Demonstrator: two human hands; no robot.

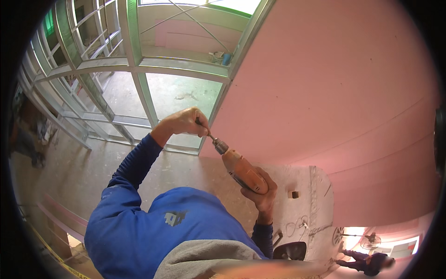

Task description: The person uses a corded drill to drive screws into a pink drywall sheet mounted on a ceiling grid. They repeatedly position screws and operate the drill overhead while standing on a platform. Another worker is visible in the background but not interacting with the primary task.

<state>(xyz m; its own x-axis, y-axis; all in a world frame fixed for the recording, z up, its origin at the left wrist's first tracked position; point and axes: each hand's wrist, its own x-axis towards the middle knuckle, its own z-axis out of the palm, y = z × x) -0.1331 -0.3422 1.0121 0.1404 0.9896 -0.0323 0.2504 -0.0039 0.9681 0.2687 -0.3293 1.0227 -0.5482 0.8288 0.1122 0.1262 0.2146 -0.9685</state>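
Observation:
An orange power drill [244,171] is in front of my chest, its metal chuck [220,146] pointing up and to the left. My right hand [264,193] is wrapped round the drill's rear end and grip. From the chuck sticks a thin drill bit [211,136], and my left hand [188,122] is closed on its far end. The fingers partly cover a small dark piece there, so I cannot tell whether a screw sits on the tip. Both hands are close to the lower corner where the pink wall panel [325,93] meets the metal stud frame [144,97].
Pink boards cover the wall to the right. Open metal studs stand ahead and left, a blue bucket [226,59] beyond them. On the concrete floor lie a small box [293,195] and a cable [297,225]. Another person [369,262] and a fan [370,240] are at lower right.

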